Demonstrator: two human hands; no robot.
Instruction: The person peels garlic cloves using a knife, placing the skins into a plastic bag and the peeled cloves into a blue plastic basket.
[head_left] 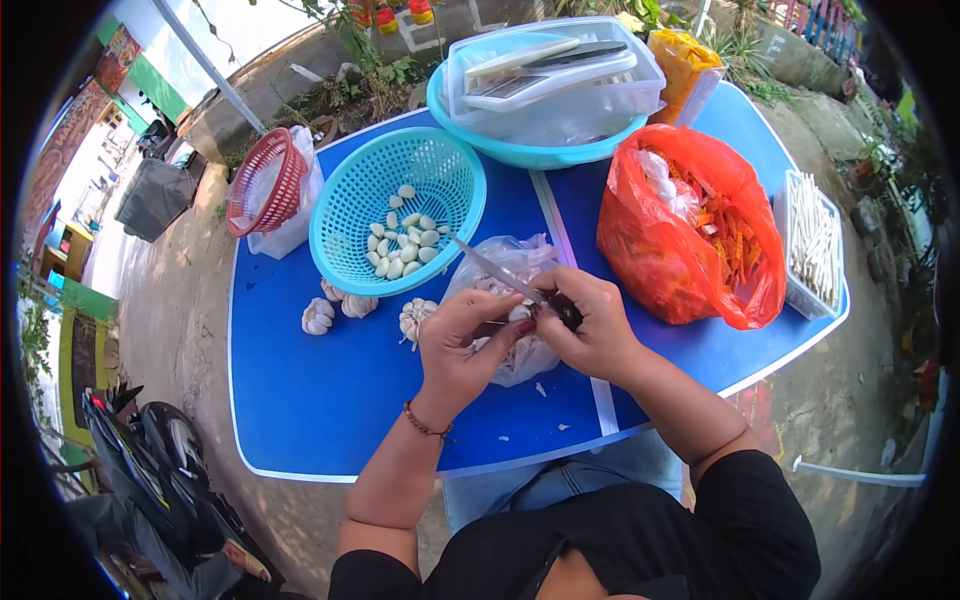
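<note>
My right hand [592, 325] grips a dark-handled knife [497, 272] whose blade points up and left toward the basket. My left hand [462, 340] pinches a garlic clove [519, 313] against the blade's base. Both hands hover over a clear plastic bag [512, 262] holding garlic skins. A turquoise basket [398, 210] just beyond holds several peeled cloves. Three whole garlic bulbs [318, 316] lie on the blue table [330, 400] left of my hands.
A red-orange bag [680, 250] of orange snacks sits right of my hands, with a tray of white sticks [815, 240] beyond it. A clear lidded box in a turquoise bowl [530, 150] stands at the back. A red basket [265, 185] sits far left. A motorcycle [160, 470] is parked lower left.
</note>
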